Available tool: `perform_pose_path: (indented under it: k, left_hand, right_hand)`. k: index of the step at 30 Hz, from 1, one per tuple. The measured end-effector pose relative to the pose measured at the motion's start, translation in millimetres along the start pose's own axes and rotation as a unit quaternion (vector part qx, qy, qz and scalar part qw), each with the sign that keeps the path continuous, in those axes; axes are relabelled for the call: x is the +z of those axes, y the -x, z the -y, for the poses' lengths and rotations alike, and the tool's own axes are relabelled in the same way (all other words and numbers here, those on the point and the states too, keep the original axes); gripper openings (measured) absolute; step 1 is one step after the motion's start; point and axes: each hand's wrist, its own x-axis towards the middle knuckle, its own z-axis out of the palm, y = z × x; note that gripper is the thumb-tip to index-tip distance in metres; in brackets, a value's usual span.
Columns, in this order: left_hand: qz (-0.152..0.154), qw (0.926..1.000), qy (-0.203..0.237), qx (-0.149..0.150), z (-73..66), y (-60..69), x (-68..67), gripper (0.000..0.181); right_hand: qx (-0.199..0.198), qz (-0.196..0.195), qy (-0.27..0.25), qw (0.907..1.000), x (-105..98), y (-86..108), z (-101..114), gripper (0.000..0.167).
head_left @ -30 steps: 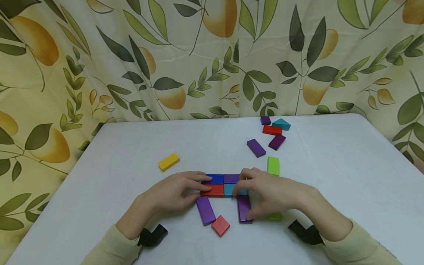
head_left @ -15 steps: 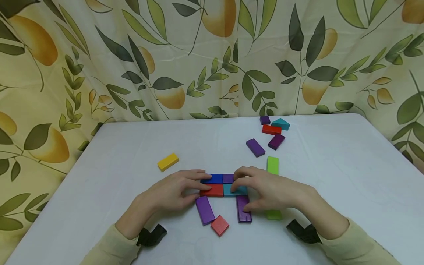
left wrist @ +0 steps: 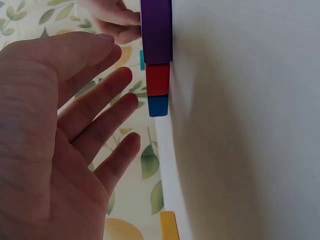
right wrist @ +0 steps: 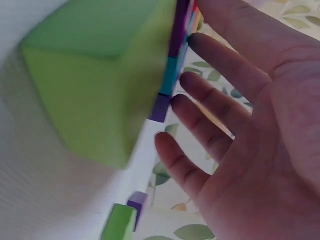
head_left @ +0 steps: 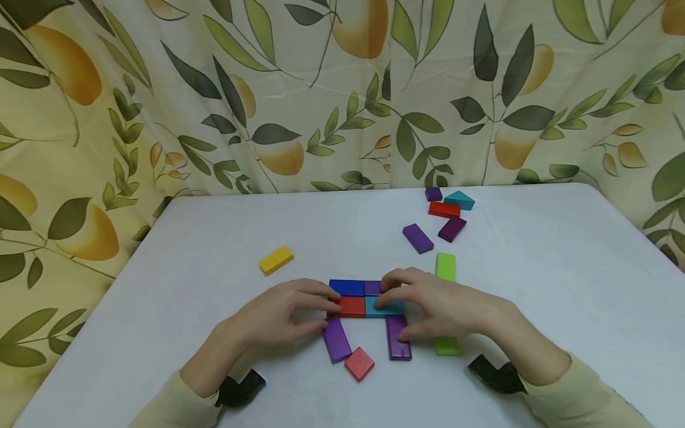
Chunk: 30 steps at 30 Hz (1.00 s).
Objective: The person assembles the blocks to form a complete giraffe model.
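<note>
In the head view, a blue block (head_left: 346, 288) and a purple block (head_left: 372, 288) lie behind a red block (head_left: 354, 307) and a teal block (head_left: 392, 307), edges together. Two longer purple blocks stand out toward the front: a left one (head_left: 337, 341) and a right one (head_left: 397, 349). My left hand (head_left: 275, 312), fingers spread and relaxed, is at the left ends of the blue and red blocks. My right hand (head_left: 449, 304) has loosely bent fingertips over the teal and back purple blocks, its thumb at the right purple block. Neither hand grips anything.
A coral square block (head_left: 360, 364) touches the left purple block's front end. Green shows behind (head_left: 446, 266) and in front of my right hand, which hides the middle. A yellow block (head_left: 276, 260) lies back left; several purple, red and teal blocks lie at the back right.
My left fingers have drawn back slightly left, uncovering more of the blue block. My right fingers have shifted slightly left over the teal block. The blocks keep their arrangement.
</note>
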Motion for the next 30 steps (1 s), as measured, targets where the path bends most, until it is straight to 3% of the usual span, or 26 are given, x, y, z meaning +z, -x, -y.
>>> perform_pose_path:
  k: [13, 21, 24, 30]
  left_hand:
    - [-0.013, 0.9993, -0.004, 0.033, -1.7, 4.2, 3.5, 0.030]
    - [-0.011, 0.9998, -0.004, -0.013, -17.0, 8.7, 13.3, 0.036]
    - [-0.023, 0.9993, -0.028, -0.011, -23.5, 12.3, 18.3, 0.038]
    - [-0.041, 0.9911, -0.122, 0.032, -34.0, 16.8, 25.9, 0.041]
  right_hand:
    - [-0.001, -0.007, 0.057, 0.9984, 8.8, 9.7, 2.9, 0.052]
    - [-0.019, -0.023, 0.069, 0.9972, 15.5, 12.6, 3.3, 0.052]
    - [-0.019, -0.023, 0.070, 0.9971, 16.2, 12.5, 3.8, 0.052]
    - [-0.022, -0.030, 0.077, 0.9963, 16.0, 13.7, 3.9, 0.051]
